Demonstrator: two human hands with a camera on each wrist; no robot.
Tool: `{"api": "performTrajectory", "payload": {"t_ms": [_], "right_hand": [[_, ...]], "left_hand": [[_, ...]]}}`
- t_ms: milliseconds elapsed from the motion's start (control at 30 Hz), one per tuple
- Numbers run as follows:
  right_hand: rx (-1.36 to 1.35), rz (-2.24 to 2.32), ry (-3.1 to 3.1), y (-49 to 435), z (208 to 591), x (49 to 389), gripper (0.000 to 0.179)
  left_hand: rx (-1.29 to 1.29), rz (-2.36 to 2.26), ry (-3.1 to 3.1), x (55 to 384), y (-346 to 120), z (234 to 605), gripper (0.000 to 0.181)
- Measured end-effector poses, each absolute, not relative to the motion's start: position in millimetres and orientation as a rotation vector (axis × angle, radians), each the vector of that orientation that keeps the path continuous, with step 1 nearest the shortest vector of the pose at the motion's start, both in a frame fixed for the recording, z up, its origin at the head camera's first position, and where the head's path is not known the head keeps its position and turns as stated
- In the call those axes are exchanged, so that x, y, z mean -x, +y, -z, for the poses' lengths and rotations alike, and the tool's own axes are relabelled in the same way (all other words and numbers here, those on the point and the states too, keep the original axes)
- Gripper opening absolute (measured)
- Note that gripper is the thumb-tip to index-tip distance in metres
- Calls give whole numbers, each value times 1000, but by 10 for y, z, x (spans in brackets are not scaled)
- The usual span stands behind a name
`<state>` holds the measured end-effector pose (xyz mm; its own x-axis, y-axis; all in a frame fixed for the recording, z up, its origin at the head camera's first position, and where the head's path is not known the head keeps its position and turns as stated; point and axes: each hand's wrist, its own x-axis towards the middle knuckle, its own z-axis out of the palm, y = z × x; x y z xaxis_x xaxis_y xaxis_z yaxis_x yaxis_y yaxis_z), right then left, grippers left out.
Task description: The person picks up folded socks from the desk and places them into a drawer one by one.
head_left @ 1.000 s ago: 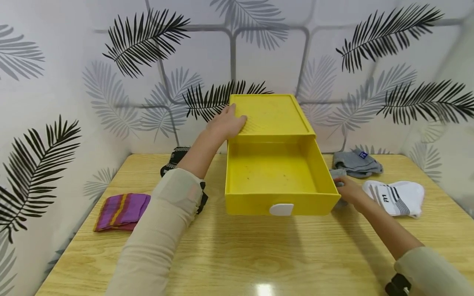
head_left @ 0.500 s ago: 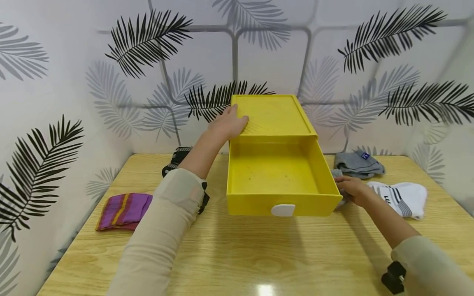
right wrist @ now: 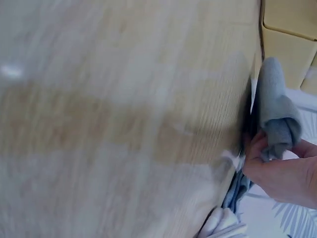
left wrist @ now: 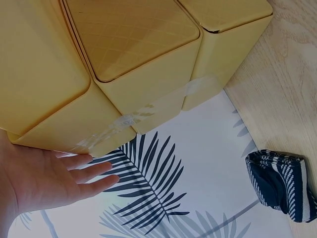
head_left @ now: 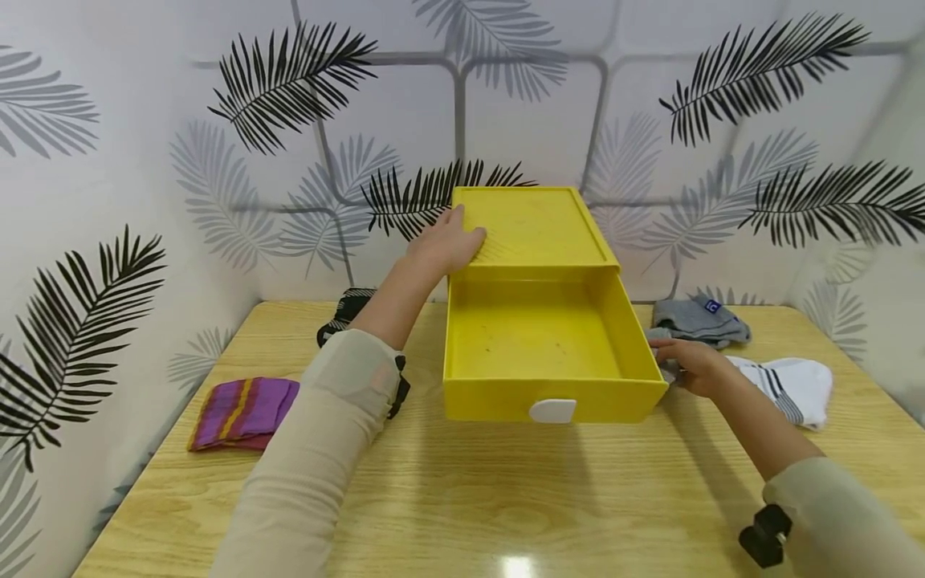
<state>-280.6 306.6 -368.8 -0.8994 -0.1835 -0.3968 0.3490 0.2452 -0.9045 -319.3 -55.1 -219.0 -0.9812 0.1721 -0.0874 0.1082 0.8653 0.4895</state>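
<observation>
A yellow drawer unit (head_left: 535,229) stands on the table with its drawer (head_left: 552,401) pulled out toward me and nothing inside it. My left hand (head_left: 446,241) rests on the unit's upper left edge. In the left wrist view its fingers (left wrist: 94,171) lie straight against the yellow casing. To the right of the drawer, my right hand (head_left: 690,365) holds a folded grey sock (right wrist: 277,104), partly hidden behind the drawer wall in the head view. The right wrist view shows the sock pinched between thumb and fingers, close to the tabletop.
Another folded grey sock bundle (head_left: 701,319) and a white striped sock pair (head_left: 798,385) lie at right. At left are a purple striped folded cloth item (head_left: 242,411) and a black patterned sock (left wrist: 282,183). A patterned wall (head_left: 527,120) closes off the back of the table (head_left: 506,498).
The right hand shifts slightly up and away beside the drawer while holding the grey sock. The left hand stays on the unit, and the drawer remains pulled out.
</observation>
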Motion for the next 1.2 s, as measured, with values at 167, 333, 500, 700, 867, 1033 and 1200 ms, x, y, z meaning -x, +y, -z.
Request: {"api": "performTrajectory", "payload": {"t_ms": [167, 333, 500, 700, 867, 1033, 1200], "right_hand": [[-153, 1629, 2099, 3089, 3712, 2805, 69], [-149, 1612, 2184, 3077, 3740, 2738, 69], [-106, 1660, 2168, 3085, 3651, 2655, 69], [-53, 1720, 2143, 3168, 3483, 2574, 61], [14, 1749, 2121, 3287, 3316, 2512, 49], [81, 1738, 2122, 3384, 3119, 2437, 55], [95, 1800, 2092, 3491, 2919, 2364, 52]], "left_hand": [[-217, -758, 2910, 3194, -553, 2192, 65], [-229, -742, 2921, 3203, -534, 2207, 65], [-228, -740, 2926, 3210, -533, 2208, 65], [-225, -732, 2924, 3204, -545, 2204, 65], [-230, -723, 2924, 3203, -536, 2201, 65], [-227, -718, 2925, 3190, -531, 2190, 65], [-223, -729, 2922, 3181, -538, 2187, 65]]}}
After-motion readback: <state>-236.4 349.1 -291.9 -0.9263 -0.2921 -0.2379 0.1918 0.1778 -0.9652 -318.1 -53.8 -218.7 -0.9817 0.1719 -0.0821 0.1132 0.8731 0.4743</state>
